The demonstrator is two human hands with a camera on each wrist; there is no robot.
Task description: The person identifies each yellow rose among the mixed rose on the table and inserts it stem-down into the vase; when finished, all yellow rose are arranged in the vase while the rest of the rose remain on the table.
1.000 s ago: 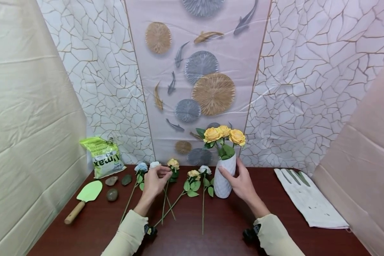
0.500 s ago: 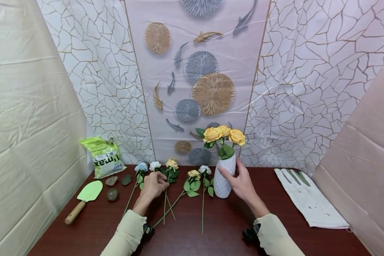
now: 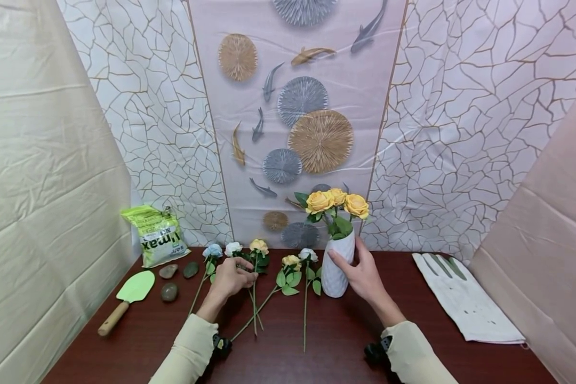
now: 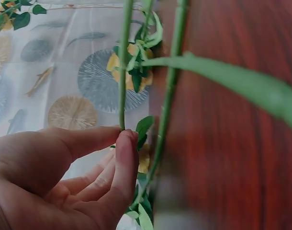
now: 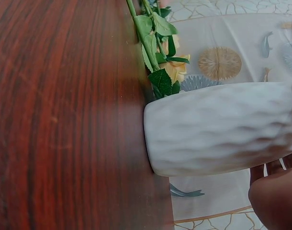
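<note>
Thumb and forefinger of my left hand (image 3: 230, 277) pinch the thin green stem (image 4: 123, 86) of a yellow rose (image 3: 258, 246), just below its bloom. My right hand (image 3: 366, 274) grips the side of a white textured vase (image 3: 335, 277), which stands upright on the table. In the vase are yellow roses (image 3: 319, 202) with green leaves. Close to my left hand lie a blue rose (image 3: 213, 250) and a white rose (image 3: 233, 248). Between the hands lie another yellow rose (image 3: 290, 261) and a second white rose (image 3: 309, 255). Some stems cross.
At the left are a green bag (image 3: 158, 237), several stones (image 3: 169, 292) and a small trowel (image 3: 134, 288) with a wooden handle. White gloves (image 3: 465, 301) lie at the right. Patterned cloth (image 3: 461, 133) hangs behind the dark red table (image 3: 345, 346).
My left hand has come down slightly from the blooms, uncovering the white rose, and now pinches the yellow rose's stem. That stem's lower end has swung right. My right hand stays on the vase.
</note>
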